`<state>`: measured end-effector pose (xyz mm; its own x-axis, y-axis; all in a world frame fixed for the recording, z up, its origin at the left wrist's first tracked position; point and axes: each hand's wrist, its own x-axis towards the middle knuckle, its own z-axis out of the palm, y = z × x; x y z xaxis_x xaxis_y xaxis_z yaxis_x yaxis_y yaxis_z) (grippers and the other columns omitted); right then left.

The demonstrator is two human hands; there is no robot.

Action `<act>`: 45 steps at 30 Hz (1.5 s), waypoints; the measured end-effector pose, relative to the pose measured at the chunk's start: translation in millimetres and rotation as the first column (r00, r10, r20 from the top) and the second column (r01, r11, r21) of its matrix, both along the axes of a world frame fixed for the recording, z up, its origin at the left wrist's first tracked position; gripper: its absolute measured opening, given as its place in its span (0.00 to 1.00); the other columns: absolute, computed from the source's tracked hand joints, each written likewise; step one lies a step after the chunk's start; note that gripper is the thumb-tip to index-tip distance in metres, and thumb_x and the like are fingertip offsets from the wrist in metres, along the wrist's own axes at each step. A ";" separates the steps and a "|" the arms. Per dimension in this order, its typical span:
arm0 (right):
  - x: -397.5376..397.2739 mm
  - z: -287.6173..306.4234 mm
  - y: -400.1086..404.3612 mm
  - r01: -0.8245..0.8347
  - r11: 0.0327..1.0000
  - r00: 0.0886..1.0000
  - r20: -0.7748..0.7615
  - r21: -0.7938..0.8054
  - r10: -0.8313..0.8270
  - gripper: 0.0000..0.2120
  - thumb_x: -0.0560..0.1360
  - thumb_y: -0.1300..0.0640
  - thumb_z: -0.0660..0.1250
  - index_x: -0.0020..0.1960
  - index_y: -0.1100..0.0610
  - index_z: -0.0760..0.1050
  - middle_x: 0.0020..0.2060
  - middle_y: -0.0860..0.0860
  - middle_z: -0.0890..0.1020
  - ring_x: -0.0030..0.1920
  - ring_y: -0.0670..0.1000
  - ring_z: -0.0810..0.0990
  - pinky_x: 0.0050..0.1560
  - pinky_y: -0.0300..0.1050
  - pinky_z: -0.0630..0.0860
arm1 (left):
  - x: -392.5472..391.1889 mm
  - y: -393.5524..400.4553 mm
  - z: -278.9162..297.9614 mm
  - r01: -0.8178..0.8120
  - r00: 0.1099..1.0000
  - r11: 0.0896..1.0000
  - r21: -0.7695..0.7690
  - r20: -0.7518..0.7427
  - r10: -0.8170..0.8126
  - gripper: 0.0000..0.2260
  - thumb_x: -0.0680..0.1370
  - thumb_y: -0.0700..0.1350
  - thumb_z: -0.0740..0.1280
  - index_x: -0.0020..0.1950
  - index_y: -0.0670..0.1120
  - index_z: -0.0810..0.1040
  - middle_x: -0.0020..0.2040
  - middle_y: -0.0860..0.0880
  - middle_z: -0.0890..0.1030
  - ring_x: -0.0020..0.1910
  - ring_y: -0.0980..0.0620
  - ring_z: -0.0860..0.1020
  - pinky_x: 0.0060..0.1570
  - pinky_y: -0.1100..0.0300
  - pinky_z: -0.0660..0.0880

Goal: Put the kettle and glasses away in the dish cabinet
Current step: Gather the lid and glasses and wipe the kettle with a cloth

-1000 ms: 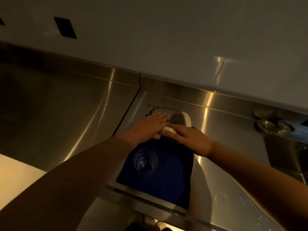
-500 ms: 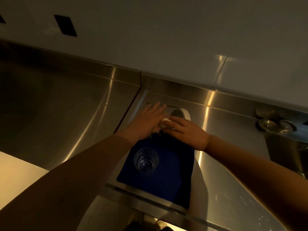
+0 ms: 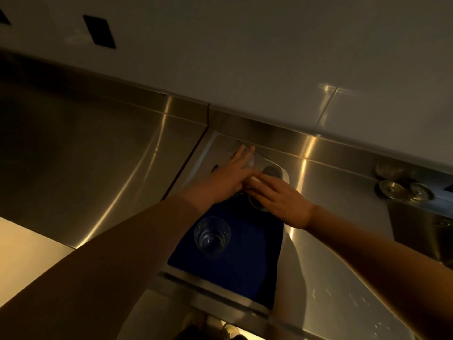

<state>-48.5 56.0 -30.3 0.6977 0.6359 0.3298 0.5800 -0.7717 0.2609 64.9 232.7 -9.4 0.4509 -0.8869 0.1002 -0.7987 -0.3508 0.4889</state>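
My left hand (image 3: 229,179) lies at frame centre with its fingers straight and together, flat against a clear, pale-rimmed vessel (image 3: 269,171) at the far end of the blue mat (image 3: 235,263); I judge this vessel to be the kettle, though dim light leaves its form uncertain; my right hand (image 3: 282,201) rests on the same item from the right, fingers extended over its pale part (image 3: 255,179), and I cannot tell whether any finger curls beneath it; a drinking glass (image 3: 212,237) stands upright on the mat just below both hands, apart from them; the mat lies on the steel counter (image 3: 326,266), which fills the lower right, and metal fittings (image 3: 402,190) sit at the right edge; no dish cabinet is in view; judged hazards: flat fingers give no firm hold, so a lift from this contact may let the smooth vessel slip or tip; my left forearm (image 3: 127,253) passes close beside the glass, so a careless withdrawal may knock it over; the counter at lower right looks faintly wet, which may reduce grip.
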 end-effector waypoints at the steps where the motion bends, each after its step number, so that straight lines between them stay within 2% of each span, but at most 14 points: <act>1: -1.2 -0.2 -2.6 0.003 1.000 1.000 0.019 0.001 -0.003 0.22 0.75 0.65 0.64 0.68 0.64 0.65 0.65 0.63 0.73 0.64 0.65 0.72 0.57 0.58 0.75 | -3.1 -2.6 -0.5 -0.037 0.999 0.999 -0.016 -0.022 0.037 0.29 0.76 0.36 0.66 0.74 0.50 0.62 0.78 0.45 0.42 0.76 0.47 0.41 0.71 0.51 0.52; 3: -2.4 1.1 -6.5 0.016 1.000 0.999 0.040 -0.006 -0.016 0.18 0.77 0.64 0.60 0.66 0.65 0.69 0.63 0.63 0.75 0.63 0.64 0.74 0.57 0.57 0.75 | -9.0 -6.9 -3.3 -0.156 0.982 0.987 -0.043 -0.115 0.150 0.37 0.76 0.38 0.68 0.78 0.49 0.48 0.78 0.46 0.41 0.76 0.46 0.49 0.70 0.51 0.58; 5: -3.2 1.6 -8.2 0.031 0.999 0.998 0.053 -0.027 -0.029 0.17 0.77 0.64 0.60 0.65 0.65 0.72 0.63 0.62 0.75 0.62 0.64 0.74 0.56 0.57 0.76 | -14.0 -8.5 -6.4 -0.275 0.943 0.961 -0.037 -0.205 0.262 0.40 0.76 0.42 0.69 0.78 0.48 0.45 0.78 0.45 0.46 0.73 0.45 0.60 0.67 0.52 0.64; 7: -4.7 0.9 -7.9 0.044 0.998 0.997 0.064 -0.036 -0.042 0.17 0.75 0.64 0.62 0.63 0.64 0.74 0.62 0.62 0.76 0.61 0.64 0.75 0.55 0.57 0.76 | -16.1 -8.6 -10.9 -0.318 0.925 0.947 -0.041 -0.232 0.301 0.31 0.76 0.44 0.68 0.75 0.48 0.56 0.73 0.42 0.65 0.66 0.44 0.71 0.59 0.54 0.71; 9: -5.8 0.1 -8.2 0.051 0.998 0.997 0.064 -0.034 -0.048 0.17 0.74 0.63 0.64 0.62 0.63 0.74 0.61 0.61 0.77 0.61 0.63 0.75 0.55 0.57 0.76 | -16.8 -8.6 -12.9 -0.314 0.930 0.948 -0.050 -0.217 0.297 0.20 0.77 0.44 0.67 0.68 0.46 0.68 0.62 0.44 0.76 0.59 0.46 0.76 0.52 0.58 0.72; 12: -7.5 -2.3 -10.6 0.025 0.996 0.998 0.060 -0.084 -0.020 0.16 0.74 0.64 0.65 0.61 0.63 0.74 0.61 0.61 0.76 0.64 0.61 0.73 0.61 0.57 0.73 | -16.2 -13.7 -11.5 -0.259 0.954 0.966 -0.007 -0.160 0.255 0.19 0.77 0.43 0.66 0.67 0.45 0.68 0.60 0.44 0.78 0.56 0.46 0.77 0.50 0.59 0.72; 15: -10.3 -6.2 -11.5 0.021 0.991 0.996 0.085 -0.132 -0.010 0.14 0.76 0.65 0.58 0.59 0.63 0.75 0.61 0.60 0.76 0.65 0.60 0.72 0.64 0.61 0.68 | -17.7 -22.5 -7.5 -0.219 0.966 0.976 0.019 -0.137 0.219 0.14 0.78 0.42 0.63 0.64 0.45 0.69 0.56 0.43 0.79 0.52 0.46 0.78 0.47 0.58 0.72; 21: -17.1 -8.7 -12.2 0.114 0.983 0.983 0.163 -0.146 -0.089 0.15 0.68 0.65 0.73 0.54 0.61 0.79 0.60 0.58 0.79 0.62 0.59 0.76 0.60 0.59 0.73 | -19.5 -33.2 2.7 -0.143 0.979 0.988 0.061 -0.139 0.150 0.10 0.80 0.41 0.60 0.61 0.43 0.71 0.54 0.43 0.79 0.52 0.46 0.78 0.51 0.50 0.76; 27: -20.9 -17.4 -7.6 0.207 0.978 0.952 0.231 -0.009 -0.199 0.17 0.65 0.63 0.77 0.52 0.63 0.79 0.58 0.61 0.79 0.60 0.61 0.77 0.57 0.63 0.74 | -18.3 -43.1 27.0 -0.061 0.997 0.985 0.160 -0.035 0.067 0.12 0.79 0.40 0.61 0.63 0.43 0.70 0.55 0.42 0.78 0.53 0.45 0.77 0.44 0.59 0.67; 33: -25.0 -28.8 18.6 0.271 0.933 0.913 0.245 0.237 -0.327 0.21 0.66 0.64 0.77 0.56 0.66 0.74 0.58 0.63 0.79 0.63 0.62 0.70 0.56 0.64 0.73 | -19.7 -41.6 48.0 0.009 0.999 0.965 0.262 0.049 -0.023 0.11 0.79 0.44 0.61 0.61 0.45 0.71 0.54 0.44 0.79 0.52 0.46 0.77 0.45 0.59 0.68; 35: -27.7 -34.3 28.3 0.297 0.905 0.898 0.235 0.305 -0.373 0.19 0.65 0.64 0.77 0.54 0.66 0.78 0.57 0.63 0.79 0.63 0.61 0.68 0.55 0.64 0.74 | -23.7 -40.4 49.5 0.029 0.998 0.951 0.306 0.038 -0.043 0.12 0.79 0.45 0.61 0.61 0.46 0.71 0.55 0.44 0.78 0.53 0.47 0.77 0.48 0.55 0.72; 39: -35.6 -50.0 41.2 0.334 0.879 0.889 0.196 0.341 -0.414 0.17 0.66 0.65 0.77 0.53 0.66 0.79 0.57 0.63 0.79 0.63 0.61 0.69 0.56 0.64 0.74 | -32.4 -38.0 44.7 0.047 0.996 0.919 0.391 0.054 -0.074 0.14 0.80 0.45 0.61 0.64 0.45 0.70 0.58 0.44 0.77 0.56 0.46 0.76 0.52 0.56 0.72; 43: -42.0 -66.5 44.8 0.310 0.886 0.908 0.169 0.346 -0.384 0.25 0.67 0.64 0.76 0.60 0.64 0.70 0.61 0.63 0.75 0.62 0.63 0.74 0.55 0.65 0.74 | -41.9 -37.1 40.6 0.043 0.993 0.904 0.425 0.077 -0.084 0.15 0.80 0.45 0.61 0.66 0.45 0.69 0.61 0.43 0.76 0.59 0.46 0.75 0.53 0.56 0.70; 45: -43.1 -72.2 44.0 0.285 0.885 0.909 0.189 0.367 -0.371 0.24 0.69 0.64 0.74 0.61 0.64 0.68 0.64 0.62 0.70 0.64 0.63 0.71 0.55 0.65 0.73 | -46.0 -37.4 40.2 0.033 0.994 0.897 0.440 0.079 -0.075 0.16 0.80 0.45 0.61 0.67 0.45 0.68 0.62 0.43 0.76 0.59 0.45 0.75 0.56 0.55 0.71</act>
